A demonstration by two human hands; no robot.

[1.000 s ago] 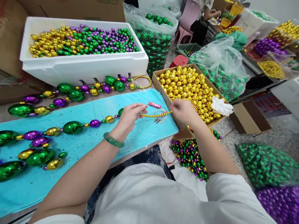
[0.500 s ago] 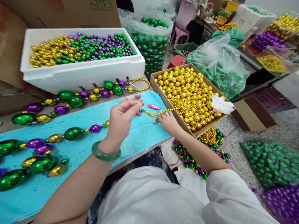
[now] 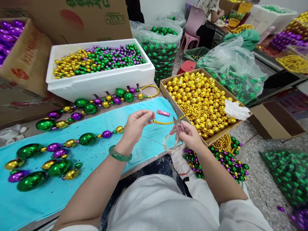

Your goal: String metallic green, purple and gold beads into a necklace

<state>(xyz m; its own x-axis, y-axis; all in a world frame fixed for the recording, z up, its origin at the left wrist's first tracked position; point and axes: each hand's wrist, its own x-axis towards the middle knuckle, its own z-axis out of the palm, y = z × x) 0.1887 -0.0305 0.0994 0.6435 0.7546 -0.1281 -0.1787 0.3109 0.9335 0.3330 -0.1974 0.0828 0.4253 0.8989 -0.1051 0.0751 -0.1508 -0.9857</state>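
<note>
My left hand [image 3: 137, 125], with a green bangle on the wrist, is closed in a pinch at the left end of a strand of small gold beads [image 3: 165, 122]. The strand stretches right, toward the carton of gold beads. In my right hand [image 3: 189, 133] is a pair of scissors [image 3: 177, 121], blades pointing up beside the strand, the pale handles blurred. A pink lighter [image 3: 163, 113] lies on the blue cloth [image 3: 141, 150] just behind the strand. From my left hand, a garland of large green, gold and purple beads [image 3: 88, 139] runs left and loops across the cloth.
Behind the cloth lie a second garland [image 3: 90, 108] and a white foam box [image 3: 101, 84] of mixed beads. A carton [image 3: 166, 89] of gold beads stands to the right, white tissue [image 3: 237, 109] on its edge. Bead strands [image 3: 216, 157] hang below it. Another person [image 3: 211, 11] sits far back.
My right hand has come up off the cloth with the scissors in it. The left hand still pinches the strand, which is now straighter. The view has swung left.
</note>
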